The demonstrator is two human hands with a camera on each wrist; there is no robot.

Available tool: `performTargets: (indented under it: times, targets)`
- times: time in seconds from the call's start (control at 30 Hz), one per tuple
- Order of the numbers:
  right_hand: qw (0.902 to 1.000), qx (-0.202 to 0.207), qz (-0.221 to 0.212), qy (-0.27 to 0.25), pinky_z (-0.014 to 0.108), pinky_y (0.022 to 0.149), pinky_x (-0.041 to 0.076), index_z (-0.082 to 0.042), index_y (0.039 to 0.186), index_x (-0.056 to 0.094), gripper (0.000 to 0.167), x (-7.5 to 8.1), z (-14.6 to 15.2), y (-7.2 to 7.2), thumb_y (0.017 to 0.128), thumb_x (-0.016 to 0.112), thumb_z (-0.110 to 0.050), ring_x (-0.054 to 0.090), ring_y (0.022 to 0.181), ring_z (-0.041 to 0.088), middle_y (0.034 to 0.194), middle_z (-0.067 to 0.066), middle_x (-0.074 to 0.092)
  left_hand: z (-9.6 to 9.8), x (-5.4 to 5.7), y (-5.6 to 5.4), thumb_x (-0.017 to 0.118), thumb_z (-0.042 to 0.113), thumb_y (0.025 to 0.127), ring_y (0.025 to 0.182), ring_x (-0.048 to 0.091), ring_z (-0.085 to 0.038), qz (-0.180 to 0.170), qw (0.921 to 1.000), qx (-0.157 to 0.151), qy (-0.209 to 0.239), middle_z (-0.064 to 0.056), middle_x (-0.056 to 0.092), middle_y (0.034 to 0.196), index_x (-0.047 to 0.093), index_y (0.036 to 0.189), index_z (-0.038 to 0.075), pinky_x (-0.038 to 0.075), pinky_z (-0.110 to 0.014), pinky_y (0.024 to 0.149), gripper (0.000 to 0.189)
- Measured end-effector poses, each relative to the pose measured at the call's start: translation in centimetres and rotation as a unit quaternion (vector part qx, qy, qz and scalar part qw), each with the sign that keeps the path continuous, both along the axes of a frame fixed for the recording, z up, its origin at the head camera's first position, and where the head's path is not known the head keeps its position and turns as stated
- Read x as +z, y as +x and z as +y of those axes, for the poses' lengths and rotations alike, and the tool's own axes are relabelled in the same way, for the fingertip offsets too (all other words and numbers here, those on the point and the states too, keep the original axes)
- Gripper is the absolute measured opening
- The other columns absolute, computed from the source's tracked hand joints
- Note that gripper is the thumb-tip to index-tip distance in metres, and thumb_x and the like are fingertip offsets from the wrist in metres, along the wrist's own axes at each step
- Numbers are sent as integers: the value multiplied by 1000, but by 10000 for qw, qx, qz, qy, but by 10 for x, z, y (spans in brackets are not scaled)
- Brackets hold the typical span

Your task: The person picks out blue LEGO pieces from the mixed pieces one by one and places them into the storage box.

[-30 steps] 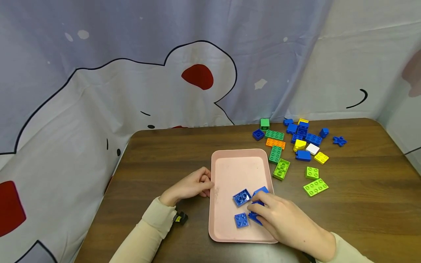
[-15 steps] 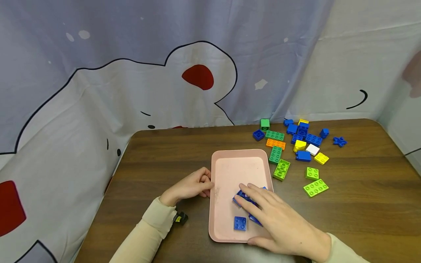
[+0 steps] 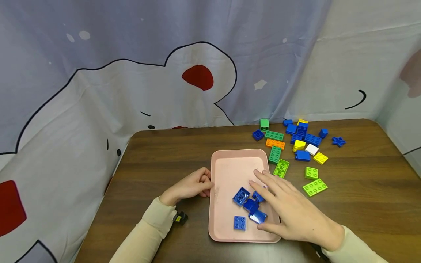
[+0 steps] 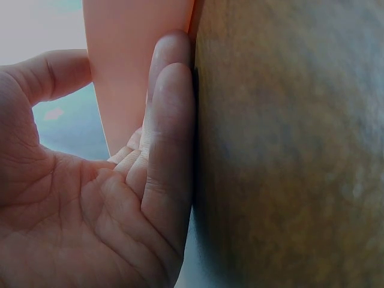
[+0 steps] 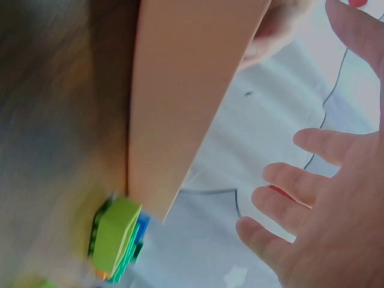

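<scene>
A pink tray (image 3: 236, 175) lies on the wooden table, with several blue toy bricks (image 3: 239, 223) grouped in its lower half. One of these is a blue brick (image 3: 241, 196) turned with its hollow underside up. At the tray's left edge, my left hand (image 3: 192, 186) holds the rim: the thumb (image 4: 63, 72) meets the top edge, while the other fingers (image 4: 171, 126) lie low along the outer wall by the table. My right hand (image 3: 292, 208) is spread over the tray's right edge, fingers apart and nothing in them. In the right wrist view, its fingers stand away from the tray wall (image 5: 186, 90).
Right of the tray's upper half, loose bricks are scattered: a lime brick (image 3: 281, 168), a dark green brick (image 3: 275, 154), an orange brick (image 3: 275, 143), a white brick (image 3: 311, 149) and several blue and yellow ones. A blue star piece (image 3: 338, 141) lies farther right. A printed curtain (image 3: 148, 95) hangs behind.
My right hand has let go of the blue bricks, spread its fingers and drawn back to the right, uncovering them. The small square brick has turned slightly. My left hand stays put.
</scene>
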State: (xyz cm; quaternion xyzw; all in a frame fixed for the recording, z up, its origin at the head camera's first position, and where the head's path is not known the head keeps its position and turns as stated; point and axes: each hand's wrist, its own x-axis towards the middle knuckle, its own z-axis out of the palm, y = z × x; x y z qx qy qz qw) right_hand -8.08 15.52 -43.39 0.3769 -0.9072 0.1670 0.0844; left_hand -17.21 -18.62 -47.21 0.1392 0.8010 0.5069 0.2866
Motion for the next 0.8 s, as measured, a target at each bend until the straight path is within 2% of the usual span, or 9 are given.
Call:
performTargets:
  times: [0.13,0.33,0.57,0.8]
  targets:
    - [9996,-263,-132,24,64,115,38,-24,163,33,105,3,13,-6,78,82,-63,33,154,34,172,5,26,0,0,0,61,18,100,74,71,-18,-21,10000,-7,24,-6,68,84,50,120,0,61,-32,71,29]
    - [9983,-580,-5,24,67,112,39,-19,161,38,103,4,32,-19,79,81,-64,34,153,38,171,6,27,0,1,0,62,17,99,74,71,-19,-10,10000,10,17,-8,68,84,50,120,0,61,-32,70,29]
    - [9960,-839,279,-129,69,109,41,-10,155,46,101,1,50,-36,75,89,-54,39,148,44,166,16,36,0,-1,0,62,17,100,74,71,-18,-2,10000,4,13,-8,68,84,50,120,0,61,-32,70,29]
    - [9948,-976,184,-207,67,108,41,-5,151,50,94,-3,63,-55,78,87,-51,46,142,44,162,20,41,-1,-2,0,62,18,100,74,71,-17,36,10000,-3,8,-8,68,84,50,120,0,61,-31,70,29]
